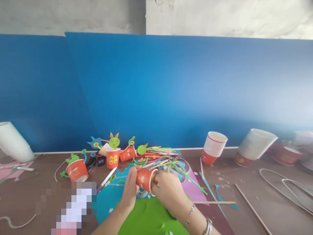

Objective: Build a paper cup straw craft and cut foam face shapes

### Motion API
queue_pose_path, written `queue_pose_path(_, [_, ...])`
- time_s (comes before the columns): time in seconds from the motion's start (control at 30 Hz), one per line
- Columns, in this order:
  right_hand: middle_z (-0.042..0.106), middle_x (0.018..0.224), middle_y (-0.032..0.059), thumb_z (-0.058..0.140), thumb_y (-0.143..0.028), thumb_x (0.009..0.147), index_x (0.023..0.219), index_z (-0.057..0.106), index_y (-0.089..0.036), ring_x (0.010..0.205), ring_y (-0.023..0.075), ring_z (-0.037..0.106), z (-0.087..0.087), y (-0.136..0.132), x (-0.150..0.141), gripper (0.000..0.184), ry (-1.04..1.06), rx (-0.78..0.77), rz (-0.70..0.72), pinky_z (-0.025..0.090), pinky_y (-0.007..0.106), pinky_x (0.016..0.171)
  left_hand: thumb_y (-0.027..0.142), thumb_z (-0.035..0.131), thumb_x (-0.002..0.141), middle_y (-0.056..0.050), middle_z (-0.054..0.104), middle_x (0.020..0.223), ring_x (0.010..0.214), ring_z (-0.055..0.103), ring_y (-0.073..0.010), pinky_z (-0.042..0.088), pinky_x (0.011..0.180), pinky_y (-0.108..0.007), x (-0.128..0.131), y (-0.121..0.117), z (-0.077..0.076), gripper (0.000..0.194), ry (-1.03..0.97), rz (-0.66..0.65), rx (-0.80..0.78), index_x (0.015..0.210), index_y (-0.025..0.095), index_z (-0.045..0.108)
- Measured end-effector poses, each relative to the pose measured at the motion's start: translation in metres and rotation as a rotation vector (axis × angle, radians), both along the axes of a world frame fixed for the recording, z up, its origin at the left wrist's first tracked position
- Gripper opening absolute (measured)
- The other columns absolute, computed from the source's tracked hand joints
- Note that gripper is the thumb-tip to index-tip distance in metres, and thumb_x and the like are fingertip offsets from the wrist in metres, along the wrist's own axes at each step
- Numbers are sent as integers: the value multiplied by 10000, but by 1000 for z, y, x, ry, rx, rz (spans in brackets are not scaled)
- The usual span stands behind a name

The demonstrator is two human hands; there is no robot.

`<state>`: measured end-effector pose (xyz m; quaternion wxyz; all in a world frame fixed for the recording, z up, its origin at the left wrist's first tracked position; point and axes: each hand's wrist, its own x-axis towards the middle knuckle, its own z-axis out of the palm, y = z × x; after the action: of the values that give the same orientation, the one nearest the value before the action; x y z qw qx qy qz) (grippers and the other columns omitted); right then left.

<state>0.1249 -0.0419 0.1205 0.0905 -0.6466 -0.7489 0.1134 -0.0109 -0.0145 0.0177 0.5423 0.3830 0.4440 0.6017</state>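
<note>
A red paper cup (143, 179) with a pale heart print is tipped on its side, its white-rimmed mouth facing right. My left hand (130, 187) is wrapped round its base end. My right hand (167, 187), wearing bracelets at the wrist, is closed with its fingertips at the cup's mouth; whatever they pinch is hidden. Under both hands lies green paper (146, 215) over blue paper (102, 205). Behind the right hand are a roll of clear tape (187, 168) and a green straw (188, 176).
At the back stand decorated cups, one with a rabbit face (114, 142), beside a heap of colourful straws (158, 156). Stacked paper cups (214, 147) stand at right, near a wooden stick (251, 207) and a white cable (276, 189). A marker (107, 179) lies left.
</note>
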Motion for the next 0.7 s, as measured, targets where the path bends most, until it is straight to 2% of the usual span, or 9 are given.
queue_pose_path(0.13, [729,763,128,491,-168,731,708,709,-150,626,202,651,-1,1,0,220,-76,9,-1,318,261,517,596,515,798,-20,643,915,785,600,-188,468,652,-269,-2,-5,3,436,47,-24,49,1016,226,591])
queue_pose_path(0.23, [733,752,127,492,-149,719,720,713,-147,626,207,661,-2,1,1,221,-85,25,-19,303,263,502,571,495,827,-14,628,926,819,586,-181,456,702,-259,-2,-6,3,401,88,-15,88,1033,236,576])
queue_pose_path(0.4, [722,690,131,521,-131,693,663,706,-146,579,211,650,-1,0,1,188,-97,-44,-49,221,269,451,545,490,844,-23,627,923,899,575,-196,442,783,-262,-2,-5,0,367,161,7,153,984,226,604])
queue_pose_path(0.5, [709,667,89,518,-149,736,680,685,-165,572,178,624,-2,0,1,177,-1,2,-42,219,250,462,568,464,845,-27,623,931,886,582,-199,461,747,-273,-1,-2,-1,404,89,-19,89,999,221,602])
queue_pose_path(0.63, [687,659,36,442,-223,874,729,649,-190,588,135,586,-6,0,4,256,148,98,59,237,230,504,593,479,823,-58,653,967,913,609,-223,485,771,-320,0,1,-1,466,-100,-77,11,1007,186,614])
queue_pose_path(0.7, [686,659,33,420,-222,892,721,641,-190,580,127,572,-6,0,4,281,154,108,85,227,233,509,600,504,804,-74,676,950,907,626,-239,494,783,-348,0,2,-2,489,-179,-128,-29,1003,170,625])
